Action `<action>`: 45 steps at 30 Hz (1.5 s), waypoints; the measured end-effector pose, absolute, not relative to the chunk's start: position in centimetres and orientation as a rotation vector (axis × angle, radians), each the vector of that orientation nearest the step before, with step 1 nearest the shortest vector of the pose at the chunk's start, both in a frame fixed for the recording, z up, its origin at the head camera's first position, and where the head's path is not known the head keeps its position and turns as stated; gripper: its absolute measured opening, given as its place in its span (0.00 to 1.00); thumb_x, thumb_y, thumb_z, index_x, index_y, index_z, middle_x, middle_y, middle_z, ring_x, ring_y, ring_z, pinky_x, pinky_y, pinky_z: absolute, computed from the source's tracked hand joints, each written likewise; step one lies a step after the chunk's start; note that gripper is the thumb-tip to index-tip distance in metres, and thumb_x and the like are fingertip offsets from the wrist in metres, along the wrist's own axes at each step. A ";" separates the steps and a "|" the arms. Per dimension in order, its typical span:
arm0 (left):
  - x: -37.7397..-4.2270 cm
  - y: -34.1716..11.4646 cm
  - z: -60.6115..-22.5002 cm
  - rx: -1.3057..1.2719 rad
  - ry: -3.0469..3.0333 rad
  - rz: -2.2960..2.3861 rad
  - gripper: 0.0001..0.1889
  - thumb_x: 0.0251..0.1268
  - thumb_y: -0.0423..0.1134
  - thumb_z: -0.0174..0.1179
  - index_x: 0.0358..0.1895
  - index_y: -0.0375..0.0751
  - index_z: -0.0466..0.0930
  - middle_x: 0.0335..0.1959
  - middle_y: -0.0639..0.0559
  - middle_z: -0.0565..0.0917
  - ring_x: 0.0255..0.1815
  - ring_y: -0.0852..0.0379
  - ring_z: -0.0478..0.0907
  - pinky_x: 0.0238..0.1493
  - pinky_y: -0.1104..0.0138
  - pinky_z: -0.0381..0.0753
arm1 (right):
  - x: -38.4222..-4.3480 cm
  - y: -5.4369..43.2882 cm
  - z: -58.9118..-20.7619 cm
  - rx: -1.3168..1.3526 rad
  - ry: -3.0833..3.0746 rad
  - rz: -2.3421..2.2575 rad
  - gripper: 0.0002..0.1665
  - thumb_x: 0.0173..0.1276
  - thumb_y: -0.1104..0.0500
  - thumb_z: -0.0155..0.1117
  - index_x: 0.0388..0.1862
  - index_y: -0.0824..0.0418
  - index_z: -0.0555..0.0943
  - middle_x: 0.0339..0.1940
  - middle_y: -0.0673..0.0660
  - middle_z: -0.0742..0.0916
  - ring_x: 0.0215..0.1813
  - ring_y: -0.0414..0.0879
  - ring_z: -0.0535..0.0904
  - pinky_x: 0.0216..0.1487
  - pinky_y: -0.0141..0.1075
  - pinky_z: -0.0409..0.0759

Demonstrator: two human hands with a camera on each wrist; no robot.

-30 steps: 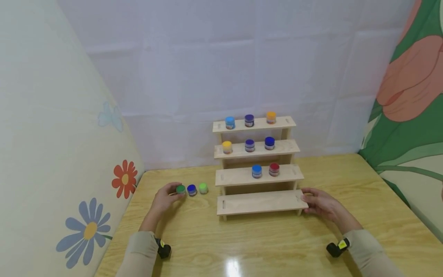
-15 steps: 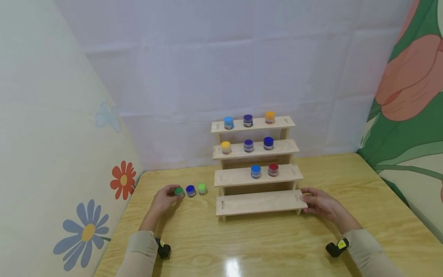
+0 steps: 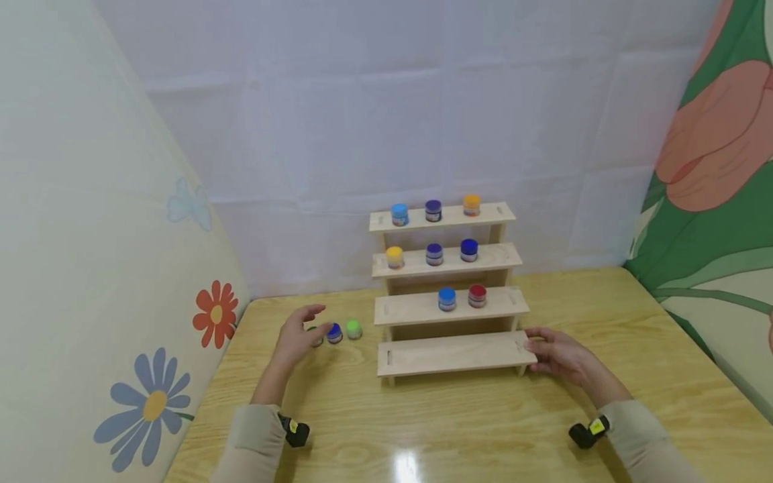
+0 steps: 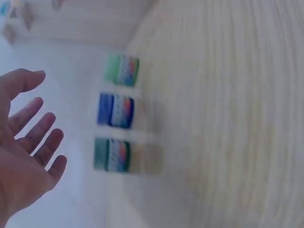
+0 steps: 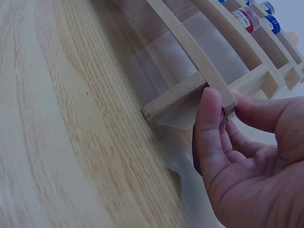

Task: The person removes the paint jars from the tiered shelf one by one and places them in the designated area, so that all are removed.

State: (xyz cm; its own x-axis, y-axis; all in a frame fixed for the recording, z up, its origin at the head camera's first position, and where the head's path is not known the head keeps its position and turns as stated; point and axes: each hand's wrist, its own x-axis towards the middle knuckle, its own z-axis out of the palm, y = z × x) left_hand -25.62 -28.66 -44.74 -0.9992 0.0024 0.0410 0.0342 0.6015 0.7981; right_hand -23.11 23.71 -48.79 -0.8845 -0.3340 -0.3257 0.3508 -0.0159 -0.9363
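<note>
My left hand hovers over the row of small paint jars on the table, fingers spread and holding nothing. In the left wrist view it is apart from the dark green jar, the blue jar and the light green jar, which stand in a line. From the head, that hand partly hides the dark green jar. My right hand grips the right end of the lowest step of a wooden tiered display rack; thumb and fingers pinch the board's corner in the right wrist view.
Several lidded jars stand on the rack's upper steps, among them an orange jar, a yellow jar and a red jar. A white cloth hangs behind the wooden table. Flower-patterned panels flank both sides.
My left hand has let go of the dark green jar, risen off it and shifted slightly right with its fingers spreading. The right hand stays on the rack.
</note>
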 end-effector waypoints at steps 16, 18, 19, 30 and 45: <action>-24.2 -19.7 -40.7 -0.454 -2.578 -1.475 0.24 0.69 0.39 0.66 0.65 0.37 0.76 0.64 0.41 0.79 0.66 0.42 0.73 0.71 0.46 0.69 | -23.1 23.7 -48.8 0.002 1.791 -1.955 0.37 0.78 0.63 0.55 0.76 0.77 0.51 0.41 0.53 0.85 0.39 0.41 0.84 0.39 0.31 0.86; -24.2 -18.6 -40.3 -0.487 -2.567 -1.482 0.23 0.68 0.39 0.67 0.64 0.37 0.76 0.63 0.41 0.79 0.65 0.42 0.74 0.70 0.46 0.71 | -23.1 23.7 -48.8 -0.013 1.793 -1.954 0.37 0.79 0.63 0.55 0.76 0.77 0.51 0.41 0.52 0.85 0.39 0.41 0.84 0.39 0.31 0.86; -24.1 -18.1 -40.2 -0.500 -2.566 -1.485 0.23 0.68 0.39 0.67 0.64 0.37 0.76 0.63 0.41 0.79 0.65 0.42 0.74 0.69 0.46 0.71 | -23.0 23.7 -48.7 -0.019 1.793 -1.955 0.37 0.79 0.63 0.54 0.76 0.78 0.51 0.41 0.52 0.85 0.40 0.41 0.84 0.39 0.32 0.86; -25.0 -13.5 -40.6 -0.556 -2.601 -1.570 0.23 0.68 0.38 0.67 0.64 0.41 0.77 0.63 0.38 0.78 0.64 0.43 0.74 0.70 0.48 0.71 | -22.9 23.7 -48.7 -0.040 1.790 -1.951 0.37 0.79 0.63 0.54 0.76 0.78 0.51 0.41 0.52 0.85 0.40 0.41 0.83 0.39 0.32 0.86; -26.7 -9.6 -41.4 -0.592 -2.634 -1.630 0.25 0.65 0.37 0.68 0.65 0.40 0.77 0.62 0.43 0.81 0.63 0.43 0.76 0.68 0.50 0.75 | -23.2 23.9 -49.2 -0.024 1.785 -1.975 0.34 0.78 0.63 0.56 0.75 0.76 0.55 0.42 0.52 0.85 0.41 0.42 0.83 0.39 0.32 0.86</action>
